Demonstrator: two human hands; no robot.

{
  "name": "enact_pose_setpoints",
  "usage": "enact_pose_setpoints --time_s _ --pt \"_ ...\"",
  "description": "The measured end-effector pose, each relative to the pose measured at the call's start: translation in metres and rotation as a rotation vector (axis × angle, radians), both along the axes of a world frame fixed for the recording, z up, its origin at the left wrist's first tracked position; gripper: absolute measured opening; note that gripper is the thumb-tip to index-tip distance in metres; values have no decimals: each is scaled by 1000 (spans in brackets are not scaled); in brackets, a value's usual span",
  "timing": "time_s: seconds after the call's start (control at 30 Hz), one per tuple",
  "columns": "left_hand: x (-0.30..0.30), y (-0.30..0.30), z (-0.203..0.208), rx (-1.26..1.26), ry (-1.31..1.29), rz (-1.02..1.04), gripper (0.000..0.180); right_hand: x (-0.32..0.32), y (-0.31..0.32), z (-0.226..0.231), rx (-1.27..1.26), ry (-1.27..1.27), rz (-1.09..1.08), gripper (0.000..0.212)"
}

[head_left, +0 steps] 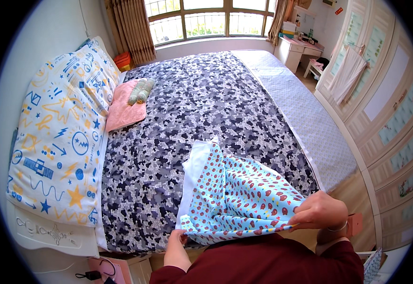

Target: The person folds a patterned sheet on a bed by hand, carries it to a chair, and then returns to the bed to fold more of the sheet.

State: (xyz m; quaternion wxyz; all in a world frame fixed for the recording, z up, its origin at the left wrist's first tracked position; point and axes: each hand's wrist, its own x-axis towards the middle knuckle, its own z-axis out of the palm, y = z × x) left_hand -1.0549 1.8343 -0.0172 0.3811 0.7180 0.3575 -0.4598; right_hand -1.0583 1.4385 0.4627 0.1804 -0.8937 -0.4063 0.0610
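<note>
A light blue cloth (251,191) with a small red-brown print and a white underside lies partly bunched over the near edge of the bed. My left hand (179,238) pinches its near left corner. Farther right, my right hand (317,212) grips the same near edge, so the hem runs fairly straight between the two. Beneath the cloth spreads a grey, black and white camouflage-patterned bed sheet (192,99).
A patterned white cover (64,128) drapes the headboard side at left. On the sheet lie a pink cloth (126,111) and a green plush item (141,91). Wardrobes (381,90) line the right. A desk (294,51) stands far right, and a nightstand (116,270) sits near left.
</note>
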Motion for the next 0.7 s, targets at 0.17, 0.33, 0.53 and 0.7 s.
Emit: enact_pose_setpoints --time_s 0.17,0.33,0.53,0.7 --pt "-21 -14 -21 -67 -6 248 15 -1 -14 11 -55 -1 -25 11" --pt "-23 -6 -36 -97 -160 797 16 6 -16 4 -92 47 -80 10" --pt "42 31 0 -655 -722 1509 16 23 0 -23 -180 218 -9 12" --pt "115 -63 179 -1191 -770 1039 15 42 37 -55 -189 386 203 13"
